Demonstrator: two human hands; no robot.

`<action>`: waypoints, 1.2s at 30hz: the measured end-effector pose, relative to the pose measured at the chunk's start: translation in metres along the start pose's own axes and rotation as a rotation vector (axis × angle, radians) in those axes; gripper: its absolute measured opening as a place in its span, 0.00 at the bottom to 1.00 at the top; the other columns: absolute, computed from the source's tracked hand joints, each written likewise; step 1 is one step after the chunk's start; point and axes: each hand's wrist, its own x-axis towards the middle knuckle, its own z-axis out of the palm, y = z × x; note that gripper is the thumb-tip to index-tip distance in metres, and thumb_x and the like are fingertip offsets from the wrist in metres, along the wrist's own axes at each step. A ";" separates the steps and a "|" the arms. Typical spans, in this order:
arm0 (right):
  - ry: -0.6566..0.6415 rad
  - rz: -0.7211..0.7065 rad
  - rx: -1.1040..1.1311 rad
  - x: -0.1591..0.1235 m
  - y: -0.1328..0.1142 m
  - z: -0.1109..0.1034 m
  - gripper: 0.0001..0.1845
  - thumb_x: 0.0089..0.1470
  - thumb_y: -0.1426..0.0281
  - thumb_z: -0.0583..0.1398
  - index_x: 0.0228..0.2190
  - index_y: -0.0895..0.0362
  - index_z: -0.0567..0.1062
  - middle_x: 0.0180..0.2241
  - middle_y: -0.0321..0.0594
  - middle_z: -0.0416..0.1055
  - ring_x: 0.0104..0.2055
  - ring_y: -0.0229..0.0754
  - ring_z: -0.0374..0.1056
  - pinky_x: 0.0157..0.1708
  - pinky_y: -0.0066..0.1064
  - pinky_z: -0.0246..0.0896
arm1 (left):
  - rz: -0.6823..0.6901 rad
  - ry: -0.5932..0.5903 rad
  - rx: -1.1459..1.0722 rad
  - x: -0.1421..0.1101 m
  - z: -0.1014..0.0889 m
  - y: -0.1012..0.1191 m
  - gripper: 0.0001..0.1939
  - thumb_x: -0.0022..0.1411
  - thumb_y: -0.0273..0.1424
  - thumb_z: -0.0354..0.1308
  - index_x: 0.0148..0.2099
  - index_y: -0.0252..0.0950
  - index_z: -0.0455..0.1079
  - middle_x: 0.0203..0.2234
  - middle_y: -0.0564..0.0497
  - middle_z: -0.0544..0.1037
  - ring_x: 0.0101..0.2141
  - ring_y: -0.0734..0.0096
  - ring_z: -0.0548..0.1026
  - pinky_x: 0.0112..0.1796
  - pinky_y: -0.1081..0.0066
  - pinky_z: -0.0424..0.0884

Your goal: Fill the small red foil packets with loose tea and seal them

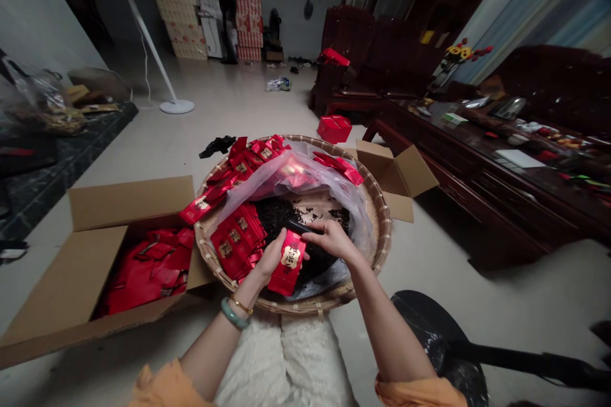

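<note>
My left hand is closed around a small red packet with gold print, held upright over a round woven basket. My right hand pinches a dark scoop at the packet's open top. Below lies a heap of dark loose tea leaves on a clear plastic bag. A stack of the same red packets rests in the basket just left of my left hand. More red packets are scattered along the basket's far rim.
An open cardboard box with red packets inside stands on the floor to the left. A smaller open box sits behind the basket on the right. A dark wooden table runs along the right, and a standing fan is at the back left.
</note>
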 end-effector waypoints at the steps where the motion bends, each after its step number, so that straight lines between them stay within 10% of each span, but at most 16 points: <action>1: 0.006 0.000 -0.003 0.000 0.000 0.000 0.16 0.47 0.60 0.61 0.35 0.56 0.80 0.25 0.32 0.75 0.30 0.42 0.68 0.30 0.27 0.59 | -0.005 0.001 -0.017 0.001 -0.001 -0.002 0.36 0.54 0.59 0.44 0.34 0.27 0.72 0.20 0.44 0.77 0.18 0.72 0.72 0.21 0.74 0.67; 26: -0.150 0.096 0.162 -0.005 0.010 -0.004 0.22 0.46 0.55 0.61 0.38 0.58 0.78 0.23 0.33 0.71 0.20 0.32 0.57 0.20 0.23 0.52 | -0.119 -0.040 -0.128 0.001 -0.001 0.001 0.28 0.63 0.46 0.40 0.37 0.26 0.71 0.26 0.40 0.78 0.18 0.68 0.72 0.19 0.69 0.69; 36: -0.118 0.002 0.008 -0.003 0.005 -0.002 0.21 0.48 0.58 0.61 0.40 0.56 0.78 0.27 0.34 0.75 0.29 0.40 0.66 0.30 0.27 0.56 | 0.139 0.110 -0.164 0.010 0.005 0.006 0.26 0.51 0.50 0.59 0.40 0.31 0.70 0.22 0.51 0.75 0.19 0.75 0.70 0.23 0.75 0.65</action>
